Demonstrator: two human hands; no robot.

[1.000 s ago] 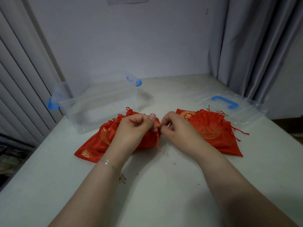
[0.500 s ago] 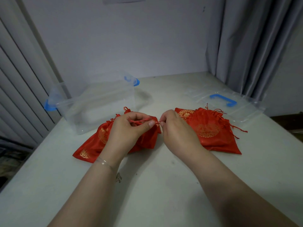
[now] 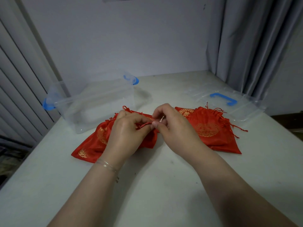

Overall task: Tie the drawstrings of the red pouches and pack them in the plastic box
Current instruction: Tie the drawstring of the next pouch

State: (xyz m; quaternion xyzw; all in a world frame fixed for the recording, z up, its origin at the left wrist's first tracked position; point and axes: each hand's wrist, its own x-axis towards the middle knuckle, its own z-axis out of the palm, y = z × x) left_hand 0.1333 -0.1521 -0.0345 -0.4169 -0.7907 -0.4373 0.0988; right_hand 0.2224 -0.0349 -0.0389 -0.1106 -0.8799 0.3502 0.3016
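Hands have closed together: left hand (image 3: 126, 128) and right hand (image 3: 173, 126) both pinching the drawstring (image 3: 144, 125) over the left pouch (image 3: 98, 140) on the counter (image 3: 147, 185), knot seemingly mid-tie.

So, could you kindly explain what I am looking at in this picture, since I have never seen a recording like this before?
There is no machine here. A person wears a camera on the head, so you look forward and down along their own two arms. The left hand and right hand meet over a white table, both pinching a thin red drawstring of the left red pouch, apparently tying it. A second red pouch lies to the right, its strings loose. Behind the left pouch stands a clear plastic box with blue clips, open on top. Its clear lid, with a blue handle, lies flat at the far right. No pouch shows inside the box.
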